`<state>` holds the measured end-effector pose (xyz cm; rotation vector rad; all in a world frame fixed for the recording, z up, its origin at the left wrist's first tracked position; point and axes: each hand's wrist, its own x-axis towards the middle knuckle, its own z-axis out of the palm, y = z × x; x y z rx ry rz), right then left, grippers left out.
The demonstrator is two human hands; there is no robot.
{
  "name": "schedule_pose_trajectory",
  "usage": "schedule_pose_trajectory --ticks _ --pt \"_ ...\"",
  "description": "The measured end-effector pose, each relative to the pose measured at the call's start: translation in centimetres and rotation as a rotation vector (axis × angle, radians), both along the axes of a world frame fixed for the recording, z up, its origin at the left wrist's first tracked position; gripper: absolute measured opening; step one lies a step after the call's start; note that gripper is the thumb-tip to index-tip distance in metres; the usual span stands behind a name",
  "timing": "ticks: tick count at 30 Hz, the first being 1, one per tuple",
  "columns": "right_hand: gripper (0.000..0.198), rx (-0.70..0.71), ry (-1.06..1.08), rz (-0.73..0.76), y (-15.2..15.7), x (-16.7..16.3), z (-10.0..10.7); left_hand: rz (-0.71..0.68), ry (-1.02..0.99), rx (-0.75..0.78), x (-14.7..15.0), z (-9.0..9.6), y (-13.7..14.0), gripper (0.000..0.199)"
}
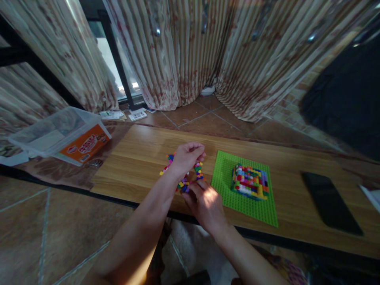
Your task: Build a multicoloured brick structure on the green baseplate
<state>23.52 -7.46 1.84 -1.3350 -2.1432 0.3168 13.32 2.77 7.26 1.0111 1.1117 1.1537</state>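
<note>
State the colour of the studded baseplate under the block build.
The baseplate is bright green, best seen in the head view, the only one.

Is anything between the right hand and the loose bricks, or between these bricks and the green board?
Nothing visible separates the right hand from the loose bricks. Toward the green board, only that hand stands partly between.

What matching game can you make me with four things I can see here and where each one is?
Things
1. Brick-built block of many colours
2. Clear plastic box with an orange label
3. Flat black rectangular slab
4. Small loose multicoloured bricks

Places
A. Close to the left hand and right hand
B. Past the left end of the brown wooden tabletop
C. On the square green studded baseplate
D. Right of the baseplate

Pairs: 1-C, 2-B, 3-D, 4-A
</note>
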Motion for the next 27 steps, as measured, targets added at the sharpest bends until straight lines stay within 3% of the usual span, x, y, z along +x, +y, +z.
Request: schedule_pose_trajectory --ticks 6,14,21,27 --pt "0.005 -0.043 0.116 0.013 0.1 0.5 0.2 -0.003 0.006 -0.010 0.0 0.1 0.0 0.007" --pt "0.006 -0.247 0.389 -0.017 -0.8 2.1 2.3 -0.007 -0.004 -0.003 0.0 0.1 -0.1 0.006" --pt "0.009 -0.230 0.512 -0.001 -1.1 6.2 4.7 -0.022 0.015 -0.006 0.2 -0.1 -0.1 0.007" --pt "0.013 -0.139 0.598 -0.276 -1.8 12.3 5.1 -0.024 0.033 -0.008 0.3 -0.2 -0.1 0.007"
